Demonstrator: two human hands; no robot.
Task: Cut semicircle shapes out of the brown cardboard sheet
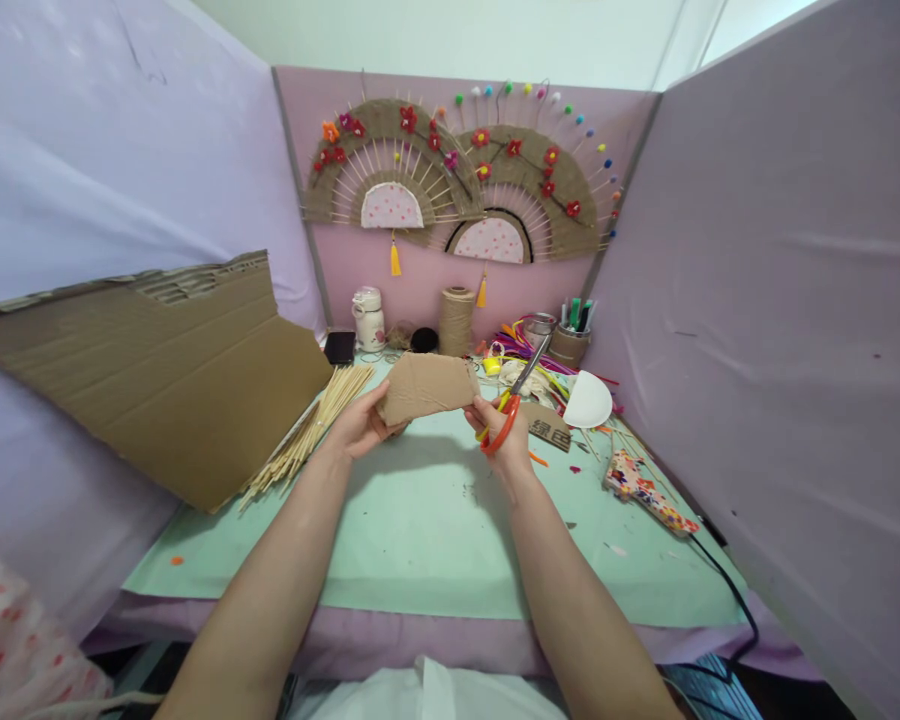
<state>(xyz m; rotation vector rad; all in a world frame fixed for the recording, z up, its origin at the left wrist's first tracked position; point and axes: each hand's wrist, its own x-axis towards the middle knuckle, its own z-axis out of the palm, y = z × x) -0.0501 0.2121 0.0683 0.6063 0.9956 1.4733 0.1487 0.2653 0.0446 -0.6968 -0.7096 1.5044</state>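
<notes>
A small piece of brown cardboard [431, 386] with cut, angled corners is held up above the table between both hands. My left hand [364, 422] grips its left end, fingers partly behind it. At the right end, my right hand [504, 428] pinches the cardboard's edge with the thumb in front. The same hand also carries a pair of scissors [504, 415] with orange and yellow handles, their blades pointing up and to the right. Close to my left hand lies a bundle of thin wooden sticks [307, 430].
A large cardboard sheet [157, 370] leans at the left. Along the back stand a white bottle [369, 322], a twine spool [457, 320] and a pen holder [571, 340]. A patterned glue gun [649, 495] with a black cord lies right. Two decorated fans [390, 130] hang behind.
</notes>
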